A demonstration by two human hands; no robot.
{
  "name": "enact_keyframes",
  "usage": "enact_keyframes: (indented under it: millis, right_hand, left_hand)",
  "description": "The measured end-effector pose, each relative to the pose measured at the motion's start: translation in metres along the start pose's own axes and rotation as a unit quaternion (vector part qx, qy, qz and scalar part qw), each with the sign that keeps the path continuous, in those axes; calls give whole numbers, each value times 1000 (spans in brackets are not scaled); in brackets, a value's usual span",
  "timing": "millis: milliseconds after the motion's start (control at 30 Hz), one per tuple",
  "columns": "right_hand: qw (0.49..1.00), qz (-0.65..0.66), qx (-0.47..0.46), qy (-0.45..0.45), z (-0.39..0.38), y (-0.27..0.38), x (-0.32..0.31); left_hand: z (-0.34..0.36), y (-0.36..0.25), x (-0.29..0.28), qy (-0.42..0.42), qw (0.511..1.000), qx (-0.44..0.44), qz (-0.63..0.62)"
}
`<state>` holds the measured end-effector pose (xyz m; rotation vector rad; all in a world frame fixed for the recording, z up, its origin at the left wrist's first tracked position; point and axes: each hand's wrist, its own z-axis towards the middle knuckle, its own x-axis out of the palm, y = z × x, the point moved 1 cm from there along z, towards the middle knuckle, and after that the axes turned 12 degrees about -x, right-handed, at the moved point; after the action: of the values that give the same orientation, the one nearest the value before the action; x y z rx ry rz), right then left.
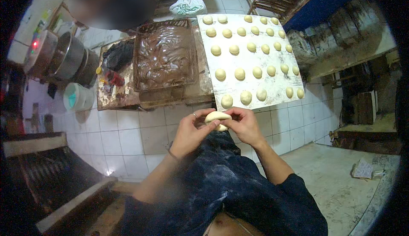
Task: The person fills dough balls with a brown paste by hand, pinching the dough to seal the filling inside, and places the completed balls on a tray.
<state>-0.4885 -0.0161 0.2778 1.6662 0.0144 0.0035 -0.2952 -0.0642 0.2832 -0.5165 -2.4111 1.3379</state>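
Held dough (216, 115), white board (246, 60), tiled floor (130, 142)

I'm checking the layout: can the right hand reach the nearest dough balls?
Probably yes: the nearest dough balls lie just beyond the right hand with nothing visible between, though its fingers are busy holding a piece of dough.

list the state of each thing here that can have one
dough piece: held, appears folded
left hand: pinching the dough piece
right hand: pinching the dough piece
dough balls: uncovered, spaced in rows
brown paste: spread unevenly
rectangular tray: holding the paste
white bucket: lidless
white plastic bag: crumpled
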Motion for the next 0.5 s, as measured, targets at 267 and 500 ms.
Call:
enact_keyframes:
  millis: [267,500]
  right_hand:
    - [993,-39,84,78,10,-1,12]
    - [994,-2,69,81,9,-4,22]
  left_hand:
    - [-2,18,-11,-61,996,59,43]
    - [-2,16,-23,-102,983,78,135]
